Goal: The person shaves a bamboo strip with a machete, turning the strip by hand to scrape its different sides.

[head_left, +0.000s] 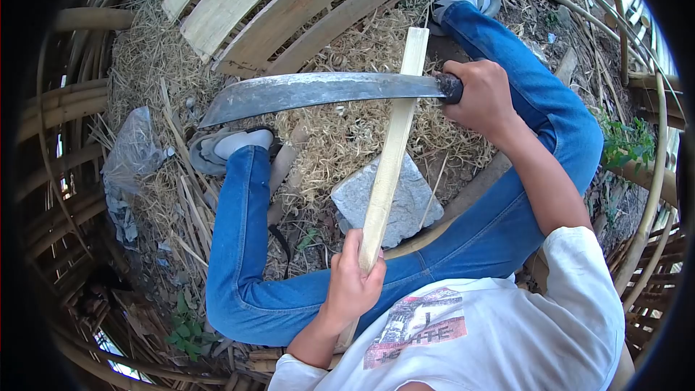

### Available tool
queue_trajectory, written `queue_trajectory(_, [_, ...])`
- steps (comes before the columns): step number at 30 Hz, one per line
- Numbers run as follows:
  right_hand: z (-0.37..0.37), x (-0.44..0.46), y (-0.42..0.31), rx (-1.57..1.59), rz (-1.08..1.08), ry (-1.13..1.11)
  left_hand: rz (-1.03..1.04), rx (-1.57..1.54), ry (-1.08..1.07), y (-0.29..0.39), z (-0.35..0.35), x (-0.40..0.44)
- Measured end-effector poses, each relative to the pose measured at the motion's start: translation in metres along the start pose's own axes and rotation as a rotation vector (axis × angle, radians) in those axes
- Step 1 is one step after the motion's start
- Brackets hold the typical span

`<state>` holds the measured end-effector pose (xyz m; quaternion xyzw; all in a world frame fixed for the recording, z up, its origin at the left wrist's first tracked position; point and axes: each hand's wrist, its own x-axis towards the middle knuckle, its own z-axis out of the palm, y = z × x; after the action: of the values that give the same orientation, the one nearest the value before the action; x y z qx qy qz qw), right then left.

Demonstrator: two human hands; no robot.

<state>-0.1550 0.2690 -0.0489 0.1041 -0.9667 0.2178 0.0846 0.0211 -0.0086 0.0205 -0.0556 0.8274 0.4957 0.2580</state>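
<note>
Wrapped around a pale wooden slat near its lower end is my left hand, between my thighs. The slat slants up and away from me, passing in front of a grey stone block. My right hand grips the dark handle of a machete. Its long curved grey blade points left and crosses over the upper part of the slat. Whether the blade touches the wood I cannot tell.
Wood shavings and straw cover the ground between my feet. Several sawn planks lie at the top. A clear plastic bag is at the left. Bamboo poles stand at the right, and more bamboo lines the left side.
</note>
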Motion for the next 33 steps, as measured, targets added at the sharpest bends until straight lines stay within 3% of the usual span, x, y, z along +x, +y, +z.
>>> queue_trajectory(14, [-0.007,0.007,0.032,-0.191,0.024,0.062,0.004,0.005,-0.025,0.002,-0.007,-0.007])
queue_trajectory(18, [-0.022,0.017,0.064,-0.205,0.093,0.273,0.101,0.018,0.073,-0.007,-0.005,-0.011])
queue_trajectory(21, [-0.031,0.022,0.065,-0.070,0.093,0.412,0.018,0.025,0.016,-0.002,-0.008,-0.008])
queue_trajectory(25, [-0.035,0.016,0.023,0.174,0.184,0.243,0.025,0.010,0.049,-0.004,-0.004,-0.005])
queue_trajectory(28, [-0.029,0.011,0.006,0.290,0.138,0.173,0.007,-0.005,0.061,-0.001,-0.002,-0.002])
queue_trajectory(33, [-0.009,0.000,-0.004,0.234,0.014,0.033,0.003,0.008,0.046,0.002,0.001,-0.001])
